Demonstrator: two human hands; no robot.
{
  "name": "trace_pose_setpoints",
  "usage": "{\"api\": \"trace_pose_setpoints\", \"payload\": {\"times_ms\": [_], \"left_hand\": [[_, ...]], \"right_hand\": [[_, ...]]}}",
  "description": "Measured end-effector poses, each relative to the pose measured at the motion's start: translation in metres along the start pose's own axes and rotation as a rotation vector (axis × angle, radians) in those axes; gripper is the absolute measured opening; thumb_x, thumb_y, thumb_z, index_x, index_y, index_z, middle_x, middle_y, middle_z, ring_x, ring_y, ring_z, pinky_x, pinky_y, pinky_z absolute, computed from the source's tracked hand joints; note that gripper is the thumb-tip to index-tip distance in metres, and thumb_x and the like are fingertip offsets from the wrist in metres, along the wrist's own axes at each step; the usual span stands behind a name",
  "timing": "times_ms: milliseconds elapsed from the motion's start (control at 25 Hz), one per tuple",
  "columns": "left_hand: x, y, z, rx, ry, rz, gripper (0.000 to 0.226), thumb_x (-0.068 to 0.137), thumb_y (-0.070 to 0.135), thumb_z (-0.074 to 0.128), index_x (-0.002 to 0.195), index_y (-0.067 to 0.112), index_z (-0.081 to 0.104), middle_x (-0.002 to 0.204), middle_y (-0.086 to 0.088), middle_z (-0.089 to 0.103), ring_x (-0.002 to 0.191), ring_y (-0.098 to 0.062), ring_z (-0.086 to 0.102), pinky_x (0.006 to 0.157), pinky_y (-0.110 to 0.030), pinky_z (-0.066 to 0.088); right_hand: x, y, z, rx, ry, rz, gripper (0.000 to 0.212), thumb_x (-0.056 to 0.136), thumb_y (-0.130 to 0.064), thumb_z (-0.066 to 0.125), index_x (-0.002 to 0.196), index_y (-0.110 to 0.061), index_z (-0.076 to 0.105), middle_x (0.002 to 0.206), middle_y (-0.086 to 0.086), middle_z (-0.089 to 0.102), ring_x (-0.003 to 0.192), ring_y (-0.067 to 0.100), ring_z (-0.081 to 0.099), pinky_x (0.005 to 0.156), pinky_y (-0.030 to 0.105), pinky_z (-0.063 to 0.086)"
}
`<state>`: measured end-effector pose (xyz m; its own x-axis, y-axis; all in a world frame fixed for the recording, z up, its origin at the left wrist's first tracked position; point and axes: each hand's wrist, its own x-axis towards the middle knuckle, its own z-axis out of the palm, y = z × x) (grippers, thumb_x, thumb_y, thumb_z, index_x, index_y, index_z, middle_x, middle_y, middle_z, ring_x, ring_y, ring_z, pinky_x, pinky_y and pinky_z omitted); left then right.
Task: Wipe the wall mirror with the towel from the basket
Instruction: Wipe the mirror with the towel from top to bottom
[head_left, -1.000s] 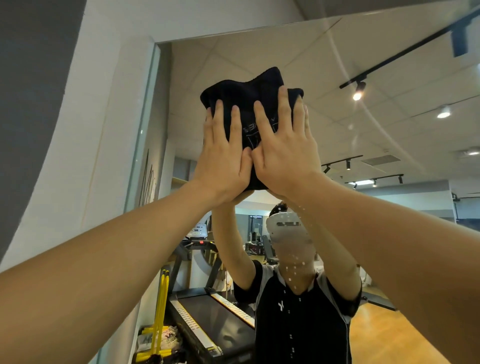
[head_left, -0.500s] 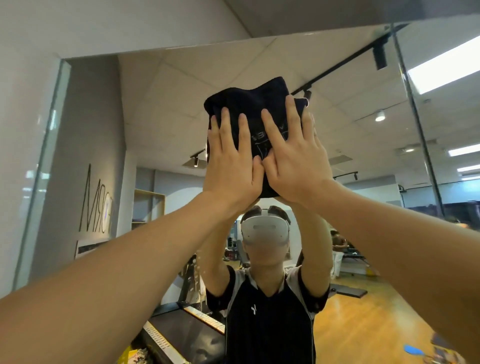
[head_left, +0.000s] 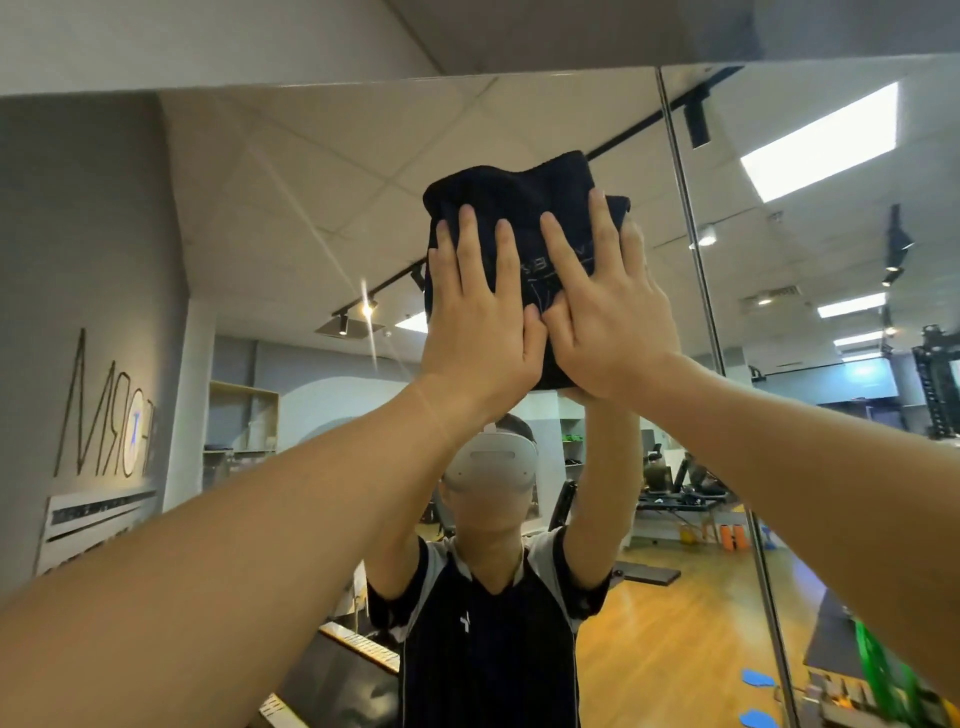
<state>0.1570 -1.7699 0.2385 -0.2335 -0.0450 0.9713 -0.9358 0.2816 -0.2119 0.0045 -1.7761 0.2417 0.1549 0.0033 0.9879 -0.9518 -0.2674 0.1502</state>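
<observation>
Forearms rise from both lower corners, and we follow them up to our hands, side by side, thumbs touching. Our left hand (head_left: 480, 317) lies flat with fingers straight and spread, pressing the dark folded towel (head_left: 519, 208); our right hand (head_left: 605, 312) does the same just beside it. The towel sits high against the wall mirror (head_left: 270, 218), near its top edge. In the glass beyond we see a gym's wooden floor (head_left: 675, 623) and ceiling lights.

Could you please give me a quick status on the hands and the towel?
Left hand and right hand flat, fingers straight, pressing dark towel against wall mirror. Nothing in the way.
</observation>
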Motion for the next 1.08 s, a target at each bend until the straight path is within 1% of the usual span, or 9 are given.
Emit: {"api": "trace_pose_setpoints", "payload": {"times_ms": [120,240,400,680,920,1080], "left_hand": [[0.007,0.024,0.008,-0.010,-0.002,0.009,0.076,0.099,0.037,0.032,0.162,0.003,0.008,0.168,-0.027,-0.004,0.155,-0.046,-0.005,0.127,-0.057,0.008],[0.014,0.048,0.017,-0.003,-0.007,0.012,0.075,0.100,0.037,0.035,0.162,0.003,0.007,0.168,-0.027,-0.004,0.155,-0.046,-0.005,0.127,-0.057,0.008],[0.020,0.069,0.026,0.024,-0.010,0.025,0.075,0.101,0.038,0.032,0.162,0.004,0.006,0.168,-0.028,-0.003,0.155,-0.047,-0.003,0.126,-0.058,0.010],[0.013,0.071,0.029,0.028,0.003,0.025,0.073,0.101,0.037,0.032,0.161,0.001,0.012,0.167,-0.028,0.001,0.155,-0.047,0.001,0.126,-0.057,0.014],[-0.016,0.083,0.033,0.001,-0.008,0.041,0.073,0.099,0.038,0.029,0.160,-0.001,0.016,0.167,-0.029,0.005,0.155,-0.047,0.004,0.125,-0.057,0.018],[-0.039,0.089,0.034,-0.003,-0.050,0.053,0.075,0.098,0.039,0.026,0.161,-0.001,0.014,0.168,-0.028,0.002,0.156,-0.046,0.001,0.126,-0.057,0.015]], "right_hand": [[-0.004,0.025,-0.006,-0.013,-0.005,0.015,0.076,0.096,-0.052,0.020,0.165,-0.023,0.019,0.172,0.021,0.006,0.154,0.048,0.013,0.117,0.062,0.035],[-0.008,0.050,-0.011,-0.022,-0.003,0.038,0.077,0.094,-0.055,0.017,0.165,-0.026,0.017,0.173,0.017,0.004,0.155,0.045,0.011,0.116,0.060,0.037],[-0.013,0.072,-0.016,-0.018,-0.016,0.049,0.077,0.094,-0.054,0.016,0.165,-0.026,0.017,0.172,0.017,0.004,0.155,0.046,0.011,0.117,0.061,0.036],[-0.022,0.072,-0.017,0.017,-0.031,0.075,0.078,0.092,-0.054,0.016,0.166,-0.026,0.014,0.173,0.016,0.001,0.156,0.045,0.009,0.117,0.059,0.037],[-0.055,0.073,-0.017,0.035,-0.054,0.082,0.075,0.095,-0.048,0.022,0.166,-0.024,0.014,0.172,0.019,0.000,0.154,0.047,0.014,0.113,0.061,0.040],[-0.083,0.071,-0.017,0.048,-0.065,0.096,0.072,0.098,-0.043,0.029,0.165,-0.022,0.015,0.172,0.019,0.001,0.153,0.049,0.014,0.112,0.062,0.042]]}}
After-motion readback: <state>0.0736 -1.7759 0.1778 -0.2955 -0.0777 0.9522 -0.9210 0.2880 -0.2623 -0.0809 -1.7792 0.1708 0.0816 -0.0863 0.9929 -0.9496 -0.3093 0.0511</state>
